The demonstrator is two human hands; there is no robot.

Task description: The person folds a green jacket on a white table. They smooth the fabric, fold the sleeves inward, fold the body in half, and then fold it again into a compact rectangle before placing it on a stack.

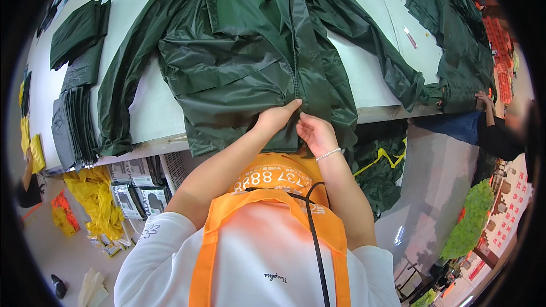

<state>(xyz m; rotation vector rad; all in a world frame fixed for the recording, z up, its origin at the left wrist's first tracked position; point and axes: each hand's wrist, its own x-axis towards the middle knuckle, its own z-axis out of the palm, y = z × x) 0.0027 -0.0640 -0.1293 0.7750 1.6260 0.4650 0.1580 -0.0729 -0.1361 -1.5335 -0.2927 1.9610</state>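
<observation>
A dark green rain jacket (227, 74) lies spread on the white table, its lower hem hanging over the near edge toward me. Its front zipper (295, 74) runs down the right-hand part, closed low down and parted higher up. My left hand (277, 118) is closed on the jacket front beside the zipper's lower part, thumb on top. Just right of it, my right hand (316, 134) pinches the zipper's lower end, fingers curled. The fingertips of both hands nearly meet there, and what exactly lies between them is too small to make out.
Folded dark green garments (77, 85) are stacked at the table's left. More dark green garments (463, 40) lie at the right, where another person's hand (486, 102) rests. A small cutter-like tool (410, 37) lies on the table (364, 71). Below are yellow garments (96, 193) and packaged goods (136, 187).
</observation>
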